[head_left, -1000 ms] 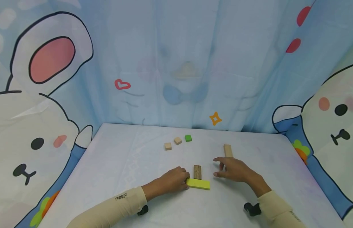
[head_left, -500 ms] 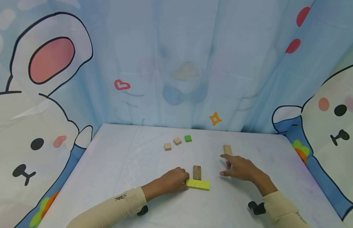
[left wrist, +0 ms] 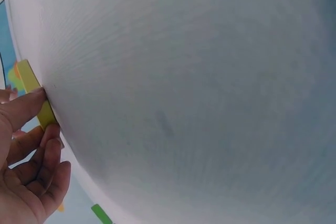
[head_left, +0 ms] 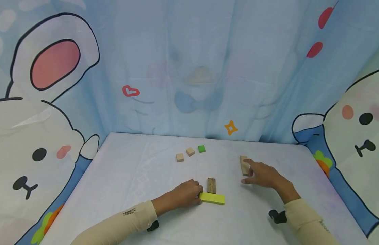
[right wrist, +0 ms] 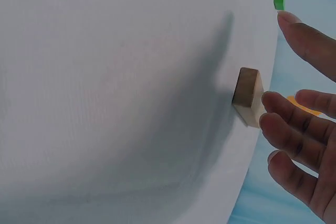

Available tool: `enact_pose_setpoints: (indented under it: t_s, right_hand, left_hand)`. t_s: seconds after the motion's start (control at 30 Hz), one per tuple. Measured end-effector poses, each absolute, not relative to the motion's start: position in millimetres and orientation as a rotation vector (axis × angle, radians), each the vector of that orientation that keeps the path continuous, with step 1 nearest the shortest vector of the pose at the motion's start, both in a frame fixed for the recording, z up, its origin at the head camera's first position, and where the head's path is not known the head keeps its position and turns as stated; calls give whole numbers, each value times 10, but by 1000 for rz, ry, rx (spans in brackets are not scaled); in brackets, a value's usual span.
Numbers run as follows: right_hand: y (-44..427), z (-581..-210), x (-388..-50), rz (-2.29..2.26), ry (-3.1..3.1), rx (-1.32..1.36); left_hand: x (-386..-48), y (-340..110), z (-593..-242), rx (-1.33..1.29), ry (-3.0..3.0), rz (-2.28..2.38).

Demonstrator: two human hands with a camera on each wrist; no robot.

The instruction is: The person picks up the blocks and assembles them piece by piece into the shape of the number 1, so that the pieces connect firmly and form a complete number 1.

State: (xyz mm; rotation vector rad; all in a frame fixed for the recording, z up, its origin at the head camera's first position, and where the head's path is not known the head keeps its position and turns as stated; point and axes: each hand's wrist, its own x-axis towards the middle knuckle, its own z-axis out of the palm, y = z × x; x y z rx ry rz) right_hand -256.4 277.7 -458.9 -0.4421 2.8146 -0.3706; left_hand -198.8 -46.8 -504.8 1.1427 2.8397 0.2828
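My left hand (head_left: 186, 194) pinches the left end of a long yellow block (head_left: 212, 198) lying on the table. In the left wrist view, thumb and fingers lie on either side of the yellow block (left wrist: 29, 77). A dark brown wooden block (head_left: 211, 185) lies against its far side, pointing away. My right hand (head_left: 264, 175) is beside a light wooden block (head_left: 244, 165), its fingers spread. In the right wrist view the thumb and fingers stand apart near the wooden block (right wrist: 247, 90), with nothing between them; whether a fingertip touches it I cannot tell.
Farther back on the white table (head_left: 140, 177) lie two small light wooden cubes (head_left: 180, 157) and a green cube (head_left: 201, 148). A blue printed curtain (head_left: 195, 68) hangs behind the table's back edge. Dark camera mounts (head_left: 277, 216) sit at the wrists.
My right hand has moved right and away from me, from beside the brown block to the light wooden block. My left hand has stayed on the yellow block.
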Motion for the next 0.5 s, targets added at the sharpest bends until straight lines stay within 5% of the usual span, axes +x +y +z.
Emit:
enact_pose_setpoints:
  t_s: [0.5]
  right_hand:
    - [2926, -4638, -2813, -402, 2768, -338]
  left_hand:
    - [-1962, -475, -5008, 1129, 2823, 316]
